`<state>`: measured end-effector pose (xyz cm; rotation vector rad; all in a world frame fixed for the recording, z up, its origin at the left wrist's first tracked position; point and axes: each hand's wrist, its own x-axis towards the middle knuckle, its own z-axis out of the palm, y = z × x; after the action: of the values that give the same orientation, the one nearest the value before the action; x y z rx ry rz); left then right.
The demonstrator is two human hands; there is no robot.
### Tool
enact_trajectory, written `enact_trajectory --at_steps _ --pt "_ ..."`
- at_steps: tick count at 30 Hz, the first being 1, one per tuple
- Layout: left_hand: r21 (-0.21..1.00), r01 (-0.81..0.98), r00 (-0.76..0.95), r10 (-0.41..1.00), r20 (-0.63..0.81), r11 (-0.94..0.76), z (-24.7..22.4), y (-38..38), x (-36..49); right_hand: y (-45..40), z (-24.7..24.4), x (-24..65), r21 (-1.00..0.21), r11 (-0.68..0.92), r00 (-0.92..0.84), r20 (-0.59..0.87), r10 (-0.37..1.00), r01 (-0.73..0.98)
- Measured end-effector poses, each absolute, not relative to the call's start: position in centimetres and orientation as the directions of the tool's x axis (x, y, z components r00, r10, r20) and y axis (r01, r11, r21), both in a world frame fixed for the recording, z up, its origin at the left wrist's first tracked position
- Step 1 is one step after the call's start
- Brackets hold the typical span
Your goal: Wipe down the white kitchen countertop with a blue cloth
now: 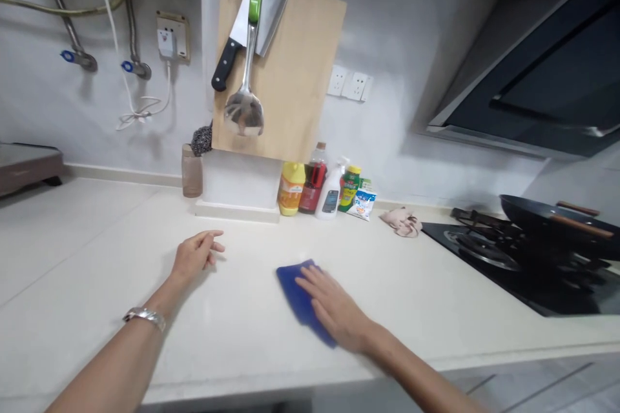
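Cloth (295, 297) slants far-left to near-right, plain blue, flat; my right hand (336, 310) open atop, left hand (196, 255) half-open.

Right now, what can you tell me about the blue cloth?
The blue cloth lies flat on the pale countertop, a plain, deep-blue piece that looks like soft fabric. It runs at a slant, one corner toward the bottles, the other end toward the counter's front edge. The right hand rests on it, fingers spread, covering part of its right side; whether it is folded, I cannot tell.
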<state>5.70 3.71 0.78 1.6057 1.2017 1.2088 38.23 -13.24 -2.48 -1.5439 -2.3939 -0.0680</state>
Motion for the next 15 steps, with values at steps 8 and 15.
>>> enact_trajectory --at_steps 8,15 --pt "0.773 0.611 0.201 0.978 0.057 -0.170 1.0 3.8 5.8 -8.4 -3.9 48.3 0.028 -0.083 0.075 0.215 0.974 0.996" --pt "0.595 0.785 0.209 0.978 0.012 -0.175 1.7 3.5 6.8 0.0 -2.6 49.4 0.040 -0.440 0.423 0.210 0.882 0.897"
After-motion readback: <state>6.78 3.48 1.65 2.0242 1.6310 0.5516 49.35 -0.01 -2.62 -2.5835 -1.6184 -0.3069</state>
